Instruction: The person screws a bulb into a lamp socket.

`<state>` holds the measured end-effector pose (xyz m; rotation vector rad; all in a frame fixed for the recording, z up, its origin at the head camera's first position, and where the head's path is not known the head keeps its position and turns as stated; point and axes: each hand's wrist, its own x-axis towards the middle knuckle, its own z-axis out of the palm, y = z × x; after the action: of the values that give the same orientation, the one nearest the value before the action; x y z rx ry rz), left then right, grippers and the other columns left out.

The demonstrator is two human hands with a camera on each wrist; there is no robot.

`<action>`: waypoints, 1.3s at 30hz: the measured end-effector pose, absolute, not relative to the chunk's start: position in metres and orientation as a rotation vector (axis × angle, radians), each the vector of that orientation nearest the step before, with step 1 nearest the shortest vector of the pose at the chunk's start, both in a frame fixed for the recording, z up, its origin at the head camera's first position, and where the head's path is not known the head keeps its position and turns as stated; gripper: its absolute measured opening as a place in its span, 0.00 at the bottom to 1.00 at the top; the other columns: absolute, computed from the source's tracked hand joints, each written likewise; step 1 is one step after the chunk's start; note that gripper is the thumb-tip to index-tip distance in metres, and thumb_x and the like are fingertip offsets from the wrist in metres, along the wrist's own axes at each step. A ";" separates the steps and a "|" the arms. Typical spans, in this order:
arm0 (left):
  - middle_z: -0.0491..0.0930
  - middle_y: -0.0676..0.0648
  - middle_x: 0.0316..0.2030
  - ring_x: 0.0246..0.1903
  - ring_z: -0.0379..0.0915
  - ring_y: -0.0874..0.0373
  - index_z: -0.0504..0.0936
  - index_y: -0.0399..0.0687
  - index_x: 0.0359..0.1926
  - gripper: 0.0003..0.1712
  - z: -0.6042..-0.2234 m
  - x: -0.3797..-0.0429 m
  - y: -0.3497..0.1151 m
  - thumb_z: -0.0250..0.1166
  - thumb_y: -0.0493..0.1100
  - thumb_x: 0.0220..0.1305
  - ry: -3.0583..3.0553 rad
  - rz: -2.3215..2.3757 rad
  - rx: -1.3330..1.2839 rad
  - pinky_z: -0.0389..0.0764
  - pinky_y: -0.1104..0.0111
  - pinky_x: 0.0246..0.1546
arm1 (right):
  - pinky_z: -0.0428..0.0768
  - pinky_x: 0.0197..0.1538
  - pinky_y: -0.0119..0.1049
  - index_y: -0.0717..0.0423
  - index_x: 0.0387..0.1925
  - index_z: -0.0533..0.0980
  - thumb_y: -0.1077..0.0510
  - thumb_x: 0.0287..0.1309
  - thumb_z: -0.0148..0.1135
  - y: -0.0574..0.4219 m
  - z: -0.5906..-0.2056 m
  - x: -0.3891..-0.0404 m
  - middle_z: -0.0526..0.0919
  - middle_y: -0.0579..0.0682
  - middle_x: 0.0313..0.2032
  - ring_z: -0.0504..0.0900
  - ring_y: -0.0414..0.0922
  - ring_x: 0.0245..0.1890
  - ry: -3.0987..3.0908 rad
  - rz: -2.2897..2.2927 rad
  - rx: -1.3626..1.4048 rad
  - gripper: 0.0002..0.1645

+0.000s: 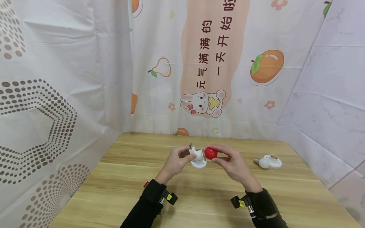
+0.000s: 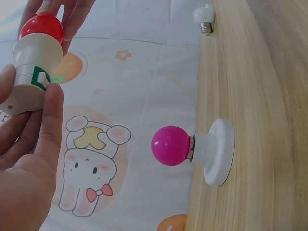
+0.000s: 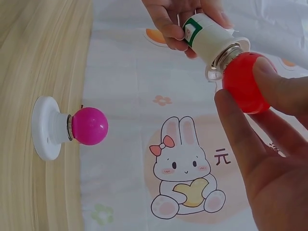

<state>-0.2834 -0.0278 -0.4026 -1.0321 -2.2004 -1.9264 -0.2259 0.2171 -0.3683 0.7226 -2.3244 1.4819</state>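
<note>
My left hand (image 1: 174, 164) grips a white plug-in lamp socket (image 1: 198, 155), thumb on its near side, its metal prongs sticking up. A green-framed switch (image 3: 191, 31) shows on the socket in the right wrist view. Between thumb and fingers, my right hand (image 1: 234, 162) holds a red bulb (image 1: 211, 153) at the socket's mouth. Part of the bulb's metal screw thread (image 3: 226, 57) shows at the rim. Behind them, a pink bulb (image 2: 171, 145) stands upright in a round white lamp holder (image 2: 220, 153) on the table; in the head view the pink bulb is hidden.
On the right of the wooden table (image 1: 128, 177), a white bulb (image 1: 264, 163) lies beside another round white lamp holder (image 1: 275, 161) with an open socket. A printed curtain (image 1: 159, 104) hangs along the table's far edge, and more sheets hang at both sides.
</note>
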 end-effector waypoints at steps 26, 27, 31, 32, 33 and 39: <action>0.86 0.44 0.45 0.43 0.82 0.54 0.85 0.42 0.57 0.17 -0.402 -0.283 -0.029 0.68 0.42 0.69 -2.222 -1.901 -1.032 0.82 0.66 0.44 | 0.85 0.47 0.35 0.58 0.59 0.81 0.72 0.54 0.72 0.214 -0.369 -0.226 0.80 0.56 0.59 0.82 0.56 0.54 -2.339 1.348 0.705 0.29; 0.86 0.44 0.45 0.43 0.82 0.52 0.85 0.42 0.57 0.17 -0.402 -0.283 -0.029 0.68 0.41 0.69 -2.219 -1.898 -1.040 0.83 0.66 0.44 | 0.85 0.47 0.35 0.58 0.59 0.81 0.71 0.55 0.72 0.215 -0.370 -0.226 0.81 0.56 0.58 0.82 0.56 0.54 -2.346 1.341 0.697 0.28; 0.86 0.43 0.45 0.44 0.82 0.45 0.85 0.42 0.57 0.16 -0.403 -0.283 -0.029 0.67 0.40 0.69 -2.209 -1.894 -1.057 0.83 0.66 0.45 | 0.85 0.46 0.34 0.56 0.60 0.80 0.64 0.58 0.72 0.214 -0.370 -0.226 0.83 0.54 0.55 0.83 0.52 0.51 -2.397 1.285 0.624 0.26; 0.86 0.43 0.45 0.45 0.81 0.44 0.85 0.41 0.56 0.16 -0.403 -0.283 -0.029 0.67 0.39 0.69 -2.207 -1.895 -1.058 0.83 0.66 0.45 | 0.85 0.45 0.34 0.56 0.60 0.80 0.62 0.59 0.72 0.213 -0.371 -0.226 0.84 0.53 0.54 0.83 0.51 0.50 -2.411 1.270 0.601 0.26; 0.86 0.43 0.45 0.45 0.81 0.43 0.84 0.41 0.56 0.16 -0.403 -0.282 -0.029 0.67 0.38 0.69 -2.206 -1.897 -1.056 0.83 0.66 0.45 | 0.85 0.44 0.34 0.56 0.60 0.80 0.60 0.61 0.71 0.213 -0.371 -0.226 0.84 0.53 0.53 0.83 0.50 0.48 -2.424 1.255 0.576 0.25; 0.86 0.41 0.45 0.44 0.82 0.45 0.84 0.39 0.55 0.15 -0.402 -0.282 -0.026 0.68 0.35 0.68 -2.212 -1.889 -1.051 0.83 0.67 0.44 | 0.84 0.41 0.34 0.59 0.60 0.79 0.58 0.64 0.70 0.212 -0.371 -0.226 0.85 0.55 0.48 0.83 0.48 0.45 -2.461 1.286 0.484 0.24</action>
<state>-0.2824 -0.0264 -0.4020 -1.0513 -2.2122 -1.8895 -0.2261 0.2121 -0.3709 0.4839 -2.4608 1.2856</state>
